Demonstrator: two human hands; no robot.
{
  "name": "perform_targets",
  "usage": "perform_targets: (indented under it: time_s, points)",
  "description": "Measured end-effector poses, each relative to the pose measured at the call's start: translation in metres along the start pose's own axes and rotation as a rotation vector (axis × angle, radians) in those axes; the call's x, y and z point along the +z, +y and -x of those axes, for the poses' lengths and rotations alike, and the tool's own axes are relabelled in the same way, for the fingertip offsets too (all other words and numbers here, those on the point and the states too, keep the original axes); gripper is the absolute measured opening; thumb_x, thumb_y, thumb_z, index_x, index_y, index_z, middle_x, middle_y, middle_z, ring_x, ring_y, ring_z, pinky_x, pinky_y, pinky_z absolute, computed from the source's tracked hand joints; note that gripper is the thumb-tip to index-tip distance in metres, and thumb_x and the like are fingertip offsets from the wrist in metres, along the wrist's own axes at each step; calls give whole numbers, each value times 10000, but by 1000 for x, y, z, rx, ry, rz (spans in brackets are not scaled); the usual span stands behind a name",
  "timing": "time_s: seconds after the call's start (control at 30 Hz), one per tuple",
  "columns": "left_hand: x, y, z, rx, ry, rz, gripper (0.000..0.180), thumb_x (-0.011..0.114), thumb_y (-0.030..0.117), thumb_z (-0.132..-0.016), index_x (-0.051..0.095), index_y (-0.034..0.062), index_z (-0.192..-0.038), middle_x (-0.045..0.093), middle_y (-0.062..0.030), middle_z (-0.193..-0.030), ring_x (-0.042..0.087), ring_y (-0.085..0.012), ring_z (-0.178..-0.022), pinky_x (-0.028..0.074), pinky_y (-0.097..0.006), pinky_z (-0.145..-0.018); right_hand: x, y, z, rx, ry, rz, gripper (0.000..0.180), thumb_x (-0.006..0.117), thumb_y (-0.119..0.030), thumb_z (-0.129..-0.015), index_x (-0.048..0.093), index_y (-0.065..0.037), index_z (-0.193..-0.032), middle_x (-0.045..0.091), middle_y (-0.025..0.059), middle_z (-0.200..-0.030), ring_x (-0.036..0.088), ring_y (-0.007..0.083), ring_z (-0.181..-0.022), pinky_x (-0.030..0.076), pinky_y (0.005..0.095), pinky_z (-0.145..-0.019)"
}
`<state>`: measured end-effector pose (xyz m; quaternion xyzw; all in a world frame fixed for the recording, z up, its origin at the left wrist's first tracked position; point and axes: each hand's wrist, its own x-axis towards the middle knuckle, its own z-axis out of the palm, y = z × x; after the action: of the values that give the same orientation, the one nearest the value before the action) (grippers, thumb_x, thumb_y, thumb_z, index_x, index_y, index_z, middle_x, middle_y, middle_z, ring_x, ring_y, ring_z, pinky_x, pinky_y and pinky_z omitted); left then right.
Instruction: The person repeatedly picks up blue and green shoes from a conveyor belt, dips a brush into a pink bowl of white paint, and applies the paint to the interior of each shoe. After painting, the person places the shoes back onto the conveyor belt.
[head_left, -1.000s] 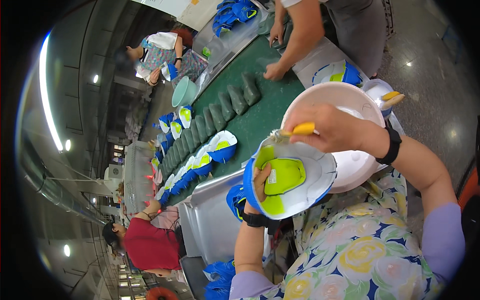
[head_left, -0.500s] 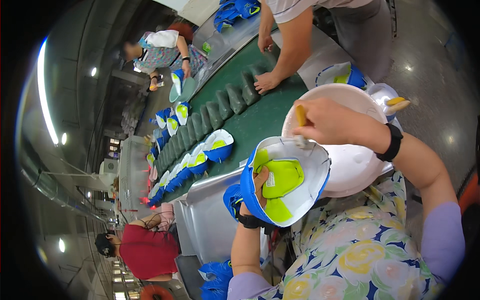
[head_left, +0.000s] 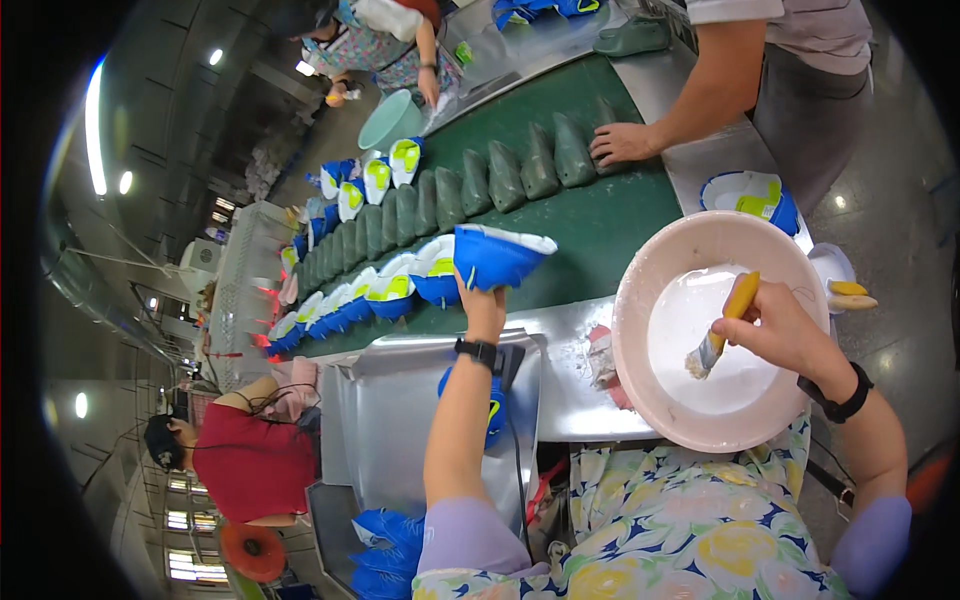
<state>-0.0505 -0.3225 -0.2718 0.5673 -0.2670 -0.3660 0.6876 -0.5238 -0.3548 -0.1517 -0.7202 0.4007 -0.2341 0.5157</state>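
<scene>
Left grip (head_left: 484, 308) clasped a curved blue-and-white fabric shoe upper (head_left: 500, 258), likely light, pliable, best held underneath; right grip (head_left: 781, 325) clenched a flat, yellow-handled bristle brush (head_left: 741, 294).

The left hand (head_left: 483, 310) holds a blue shoe upper (head_left: 498, 260) above the green belt (head_left: 600, 265), at the right end of a row of similar uppers (head_left: 390, 290). To the right, the right hand (head_left: 780, 328) grips a yellow-handled brush (head_left: 741, 296), bristles down over the white liquid (head_left: 680, 330) in a pale pink basin (head_left: 637, 390). Farther off, a co-worker's hand (head_left: 622, 145) reaches to the right end of a row of dark green shoe lasts (head_left: 507, 178).
</scene>
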Motion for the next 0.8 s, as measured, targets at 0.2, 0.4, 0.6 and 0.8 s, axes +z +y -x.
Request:
perform_targets:
  time_s: [0.2, 0.4, 0.6, 0.8]
  points:
    - [-106, -54, -82, 319, -14, -976, 572, 706, 188, -897, 460, -31, -1366, 651, -262, -1219, 636, -391, -1131, 493, -427, -976, 4, 3, -8, 49, -54, 103, 243, 750, -193, -869, 677, 37, -901, 691, 105, -759, 651, 161, -661, 504, 299, -615]
    - [-99, 44, 7, 317, -187, -1339, 457, 688, 125, -898, 589, 41, -1336, 697, -179, -1158, 705, -260, -923, 552, -362, -839, 23, 27, -49, 48, 23, 226, 255, 746, -174, -877, 673, 66, -918, 676, 146, -732, 636, 194, -639, 496, 325, -607]
    - [-151, 83, 154, 128, -549, -1377, 616, 693, -10, -771, 560, 94, -1363, 641, -157, -1273, 605, -332, -1207, 463, -409, -1044, 87, 11, -44, -126, -457, 334, 269, 729, -193, -862, 647, 26, -996, 694, 242, -849, 686, 407, -800, 528, 449, -722]
    - [-162, 49, 188, 67, -159, -1456, 395, 681, 14, -814, 572, 75, -1189, 629, -188, -1133, 616, -374, -1097, 495, -443, -933, 42, -10, -7, -224, -407, 410, 187, 736, -129, -861, 611, -11, -936, 686, 193, -853, 673, 379, -814, 520, 413, -727]
